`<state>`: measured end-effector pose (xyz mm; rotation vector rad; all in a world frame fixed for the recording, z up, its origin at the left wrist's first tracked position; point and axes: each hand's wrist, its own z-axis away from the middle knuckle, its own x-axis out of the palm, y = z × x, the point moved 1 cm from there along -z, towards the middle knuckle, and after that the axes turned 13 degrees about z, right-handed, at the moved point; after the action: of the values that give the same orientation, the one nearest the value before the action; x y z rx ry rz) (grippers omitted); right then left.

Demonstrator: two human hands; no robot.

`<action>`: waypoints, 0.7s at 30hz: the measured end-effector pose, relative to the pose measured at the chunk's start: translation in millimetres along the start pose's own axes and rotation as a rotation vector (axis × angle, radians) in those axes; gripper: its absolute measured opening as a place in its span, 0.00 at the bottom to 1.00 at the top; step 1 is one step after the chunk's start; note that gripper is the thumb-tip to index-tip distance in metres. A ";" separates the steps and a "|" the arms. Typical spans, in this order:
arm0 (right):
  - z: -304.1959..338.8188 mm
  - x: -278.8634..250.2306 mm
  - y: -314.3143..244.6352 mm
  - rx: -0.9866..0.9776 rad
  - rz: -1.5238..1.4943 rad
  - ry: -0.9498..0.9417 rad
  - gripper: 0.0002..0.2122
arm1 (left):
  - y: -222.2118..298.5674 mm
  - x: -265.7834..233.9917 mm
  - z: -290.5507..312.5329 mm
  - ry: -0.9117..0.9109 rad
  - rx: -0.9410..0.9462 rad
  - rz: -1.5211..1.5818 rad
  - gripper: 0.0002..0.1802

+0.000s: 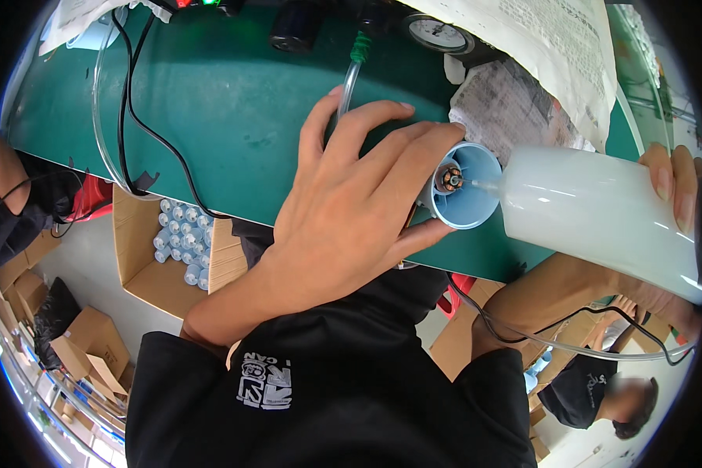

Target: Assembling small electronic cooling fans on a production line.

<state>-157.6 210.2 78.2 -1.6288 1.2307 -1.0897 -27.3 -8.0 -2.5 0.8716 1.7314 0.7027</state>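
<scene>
crumpled newsprint [501, 101] on green table [234, 86] | black bag [55, 316] beside cardboard carton [93, 343], lower left | co-worker [573, 394], lower right

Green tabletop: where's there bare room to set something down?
The widest bare patch of green tabletop lies between the black cables and the left hand. A smaller one lies left of the leftmost clear tube. Right of that hand is crowded: blue cup, white bottle, crumpled paper.

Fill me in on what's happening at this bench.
The person's left hand holds a blue cup on its side, its open end toward a whitish bottle in the right hand. The bottle's thin nozzle reaches into the cup, its tip at the coppery core; whether they touch is unclear. Below the green bench, a carton holds more blue parts.
</scene>
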 end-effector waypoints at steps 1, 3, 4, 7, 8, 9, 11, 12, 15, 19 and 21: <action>0.3 -3.0 0.2 -0.001 0.010 0.010 0.35 | 0.6 -0.6 -0.1 -0.006 -0.005 -0.004 0.37; 1.0 -2.4 -1.2 -0.006 0.036 0.029 0.35 | 0.5 0.3 -0.2 -0.003 -0.006 -0.002 0.37; 2.5 -0.6 -0.4 -0.008 0.049 0.037 0.35 | 0.5 0.7 -0.3 -0.001 -0.008 -0.002 0.37; 5.6 4.3 0.4 -0.016 0.087 0.067 0.35 | 0.9 1.4 -0.7 -0.003 -0.004 -0.001 0.37; 5.6 4.2 -0.1 -0.017 0.098 0.074 0.35 | 1.0 0.9 -0.4 -0.002 -0.004 -0.003 0.37; 2.3 -1.1 -0.4 -0.019 0.109 0.081 0.35 | 0.9 0.5 -0.1 -0.001 -0.005 -0.005 0.37; 4.1 -0.6 -1.8 -0.022 0.133 0.098 0.34 | 0.9 0.4 0.3 -0.001 -0.004 -0.006 0.37; 8.0 6.7 -1.0 -0.024 0.146 0.108 0.34 | 0.9 0.7 0.4 -0.003 -0.006 -0.005 0.37; 5.2 4.8 -2.1 -0.029 0.183 0.134 0.34 | 0.5 0.5 0.9 -0.006 -0.007 -0.004 0.36; 7.1 4.0 -2.0 -0.035 0.231 0.169 0.34 | 0.2 0.6 2.1 -0.011 -0.007 -0.014 0.37; 13.7 13.5 -2.8 -0.040 0.255 0.188 0.34 | 0.1 1.1 1.7 -0.010 -0.010 -0.013 0.36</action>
<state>-141.7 199.0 78.9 -1.3758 1.5446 -1.0787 -25.9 -6.9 -3.6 0.8548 1.7221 0.6963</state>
